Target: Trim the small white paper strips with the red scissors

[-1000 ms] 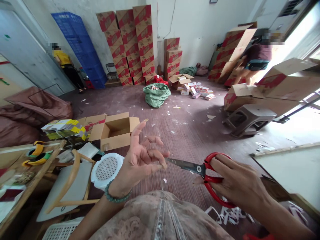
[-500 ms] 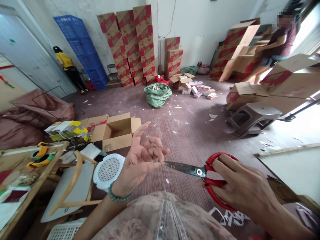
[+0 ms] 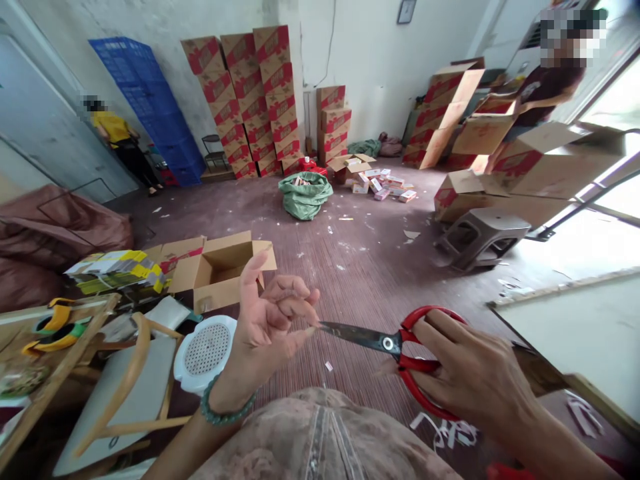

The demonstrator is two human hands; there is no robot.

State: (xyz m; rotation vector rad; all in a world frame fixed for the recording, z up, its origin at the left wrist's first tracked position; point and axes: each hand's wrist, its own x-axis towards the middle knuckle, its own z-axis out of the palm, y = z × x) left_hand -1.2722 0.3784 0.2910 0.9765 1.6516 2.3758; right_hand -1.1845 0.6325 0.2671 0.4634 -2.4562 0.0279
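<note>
Red-handled scissors [image 3: 367, 337] are in my right hand [image 3: 475, 367], fingers through the loops. Their dark blades look closed and point left. My left hand [image 3: 273, 320] is raised palm inward, with the index finger stretched up and the other fingers curled. Its thumb and a curled fingertip come together right at the scissors' tip. Whether anything small is pinched there I cannot make out. A green bead bracelet [image 3: 227, 410] circles my left wrist. Below both hands lies the patterned fabric [image 3: 280, 440] over my lap.
At left are a wooden-armed chair [image 3: 133, 380], a white perforated stool top [image 3: 207, 350] and an open carton [image 3: 223, 267]. Farther off stand a green sack [image 3: 306, 197], stacked cartons [image 3: 260, 100] and a grey stool [image 3: 485, 233]. One person [image 3: 120, 137] is at left, another [image 3: 545, 87] at right.
The view has shifted slightly, so both hands and the scissors appear a little farther left. Their hold stays about the same. The person at right now has an arm at an open carton.
</note>
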